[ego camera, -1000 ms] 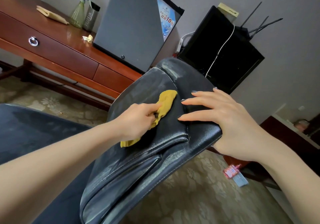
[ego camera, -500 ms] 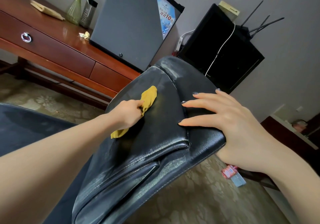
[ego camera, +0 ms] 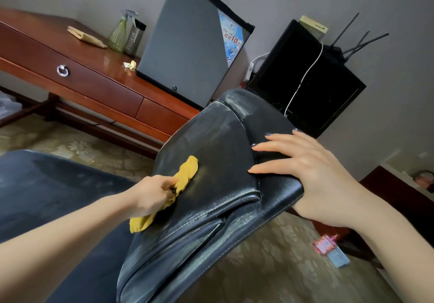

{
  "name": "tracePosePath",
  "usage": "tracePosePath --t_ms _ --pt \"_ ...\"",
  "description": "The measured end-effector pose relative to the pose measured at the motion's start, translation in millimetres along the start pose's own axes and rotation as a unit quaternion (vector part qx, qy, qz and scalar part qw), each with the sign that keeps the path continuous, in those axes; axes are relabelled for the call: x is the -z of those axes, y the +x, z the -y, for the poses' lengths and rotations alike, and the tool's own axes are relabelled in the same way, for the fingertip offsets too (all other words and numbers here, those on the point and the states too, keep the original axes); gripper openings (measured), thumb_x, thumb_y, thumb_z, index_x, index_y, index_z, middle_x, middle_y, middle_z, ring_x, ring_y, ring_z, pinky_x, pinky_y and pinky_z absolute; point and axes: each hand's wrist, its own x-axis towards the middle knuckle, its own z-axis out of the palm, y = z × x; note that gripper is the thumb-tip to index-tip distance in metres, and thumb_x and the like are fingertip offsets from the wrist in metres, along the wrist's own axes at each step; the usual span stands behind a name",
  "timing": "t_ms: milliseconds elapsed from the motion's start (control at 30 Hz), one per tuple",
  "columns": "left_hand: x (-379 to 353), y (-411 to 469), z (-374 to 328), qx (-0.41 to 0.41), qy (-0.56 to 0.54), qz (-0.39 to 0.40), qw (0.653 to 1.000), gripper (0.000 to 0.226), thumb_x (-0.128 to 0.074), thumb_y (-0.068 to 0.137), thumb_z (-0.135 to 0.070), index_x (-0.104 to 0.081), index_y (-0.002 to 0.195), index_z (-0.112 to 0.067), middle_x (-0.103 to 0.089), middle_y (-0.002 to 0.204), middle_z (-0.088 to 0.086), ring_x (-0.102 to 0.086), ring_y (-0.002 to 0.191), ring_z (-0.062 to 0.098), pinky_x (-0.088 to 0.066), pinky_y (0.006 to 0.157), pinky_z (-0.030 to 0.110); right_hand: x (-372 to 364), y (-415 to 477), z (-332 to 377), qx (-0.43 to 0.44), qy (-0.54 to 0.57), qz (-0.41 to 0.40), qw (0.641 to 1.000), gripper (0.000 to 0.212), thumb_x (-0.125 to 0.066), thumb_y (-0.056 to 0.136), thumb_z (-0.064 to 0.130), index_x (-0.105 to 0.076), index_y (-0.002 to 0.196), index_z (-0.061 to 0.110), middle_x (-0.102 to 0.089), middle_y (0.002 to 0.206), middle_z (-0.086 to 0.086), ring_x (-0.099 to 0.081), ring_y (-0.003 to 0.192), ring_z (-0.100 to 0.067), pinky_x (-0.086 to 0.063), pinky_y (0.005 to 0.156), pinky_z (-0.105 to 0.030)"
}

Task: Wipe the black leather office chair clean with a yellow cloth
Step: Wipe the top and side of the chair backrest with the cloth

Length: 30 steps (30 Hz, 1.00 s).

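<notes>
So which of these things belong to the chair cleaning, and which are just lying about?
In use: black leather chair, yellow cloth, left hand gripping the cloth, right hand resting on the chair.

Lying about: spray bottle, metal flask, beige cloth on the desk, mini fridge, red packet on the floor.

Left hand (ego camera: 152, 194) slid the yellow cloth (ego camera: 186, 173) leftward (seemingly nearer the chair (ego camera: 223, 152) edge).

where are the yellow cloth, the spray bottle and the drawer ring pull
yellow cloth (ego camera: 189, 169): head view, its bunched upper end
spray bottle (ego camera: 118, 36): head view, its green body
drawer ring pull (ego camera: 62, 71): head view, its metal ring
</notes>
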Motion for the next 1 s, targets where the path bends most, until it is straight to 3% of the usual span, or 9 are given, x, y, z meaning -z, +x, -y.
tracePosePath --t_ms 133,267,400,500,633,767,833,933,1000 --pt "-6 -21 7 -0.025 -0.019 -0.02 0.999 0.025 -0.04 0.091 -0.007 -0.061 0.1 -0.017 -0.056 0.082 -0.005 -0.043 0.071 0.009 -0.039 0.07 0.022 -1 -1 0 0.001 -0.009 -0.002 1.0 0.085 -0.077 0.039 -0.004 -0.066 0.114 0.037 -0.058 0.13 0.007 -0.038 0.129 -0.013 -0.018 0.108 -0.043" --pt "-11 -44 -2 -0.066 -0.04 -0.044 0.996 0.029 -0.04 0.092 -0.005 -0.063 0.103 -0.02 -0.05 0.073 -0.009 -0.033 0.06 0.005 -0.031 0.059 0.016 -1 -1 0 -0.002 -0.031 -0.004 1.0 0.092 -0.076 0.037 -0.003 -0.063 0.121 0.03 -0.059 0.13 0.001 -0.038 0.129 -0.016 -0.018 0.107 -0.046" --pt "-11 -59 -18 -0.104 -0.029 -0.07 0.992 0.03 -0.039 0.091 -0.001 -0.062 0.106 -0.011 -0.042 0.066 -0.006 -0.029 0.056 0.009 -0.027 0.053 0.017 0 0 2 -0.009 -0.036 -0.001 0.999 0.101 -0.078 0.04 -0.001 -0.053 0.133 0.026 -0.056 0.134 0.0 -0.035 0.132 -0.016 -0.017 0.108 -0.047" --pt "-7 -63 -32 -0.118 -0.008 -0.079 0.99 0.035 -0.038 0.089 -0.001 -0.062 0.109 -0.018 -0.043 0.069 -0.006 -0.03 0.059 0.01 -0.028 0.056 0.018 0 -1 2 -0.019 -0.031 -0.006 0.999 0.115 -0.078 0.041 -0.004 -0.036 0.143 0.028 -0.049 0.141 -0.001 -0.027 0.136 -0.01 -0.012 0.113 -0.045" --pt "-5 -63 -50 -0.151 0.012 -0.085 0.985 0.047 -0.036 0.088 -0.002 -0.061 0.113 -0.034 -0.042 0.068 -0.002 -0.031 0.06 0.013 -0.03 0.056 0.019 0 -2 3 -0.02 -0.016 -0.01 1.0 0.124 -0.08 0.043 -0.005 -0.024 0.148 0.032 -0.043 0.146 0.0 -0.021 0.138 -0.004 0.0 0.117 -0.026" --pt "-7 -57 -64 -0.165 0.045 -0.112 0.979 0.039 -0.035 0.088 -0.003 -0.057 0.111 -0.027 -0.052 0.078 0.012 -0.031 0.064 0.018 -0.04 0.067 0.036 0 -2 3 -0.017 -0.014 -0.012 1.0 0.124 -0.082 0.045 -0.004 -0.024 0.148 0.03 -0.042 0.147 0.002 -0.021 0.139 -0.007 -0.001 0.116 -0.026" --pt "-8 -51 -71 -0.176 0.04 -0.123 0.976 0.034 -0.035 0.087 -0.003 -0.054 0.103 -0.026 -0.051 0.078 0.011 -0.034 0.067 0.022 -0.044 0.072 0.045 -1 -1 2 -0.015 -0.011 -0.011 1.0 0.124 -0.084 0.045 -0.002 -0.023 0.148 0.031 -0.041 0.147 0.004 -0.02 0.14 -0.005 0.002 0.116 -0.023" --pt "-5 -31 -85 -0.185 0.034 -0.142 0.972 0.044 -0.033 0.088 -0.004 -0.054 0.112 -0.034 -0.057 0.082 0.004 -0.043 0.073 0.025 -0.047 0.076 0.043 -2 -1 0 -0.011 -0.006 -0.014 1.0 0.123 -0.08 0.048 -0.004 -0.021 0.148 0.035 -0.038 0.149 0.006 -0.018 0.141 -0.004 0.003 0.117 -0.024" --pt "-3 -13 -92 -0.18 0.038 -0.151 0.971 0.048 -0.032 0.088 -0.006 -0.053 0.119 -0.036 -0.058 0.083 0.002 -0.047 0.077 0.029 -0.048 0.077 0.043 -2 -1 1 -0.007 -0.006 -0.021 1.0 0.118 -0.076 0.049 -0.005 -0.023 0.147 0.035 -0.037 0.148 0.008 -0.019 0.141 -0.005 -0.005 0.12 -0.034"
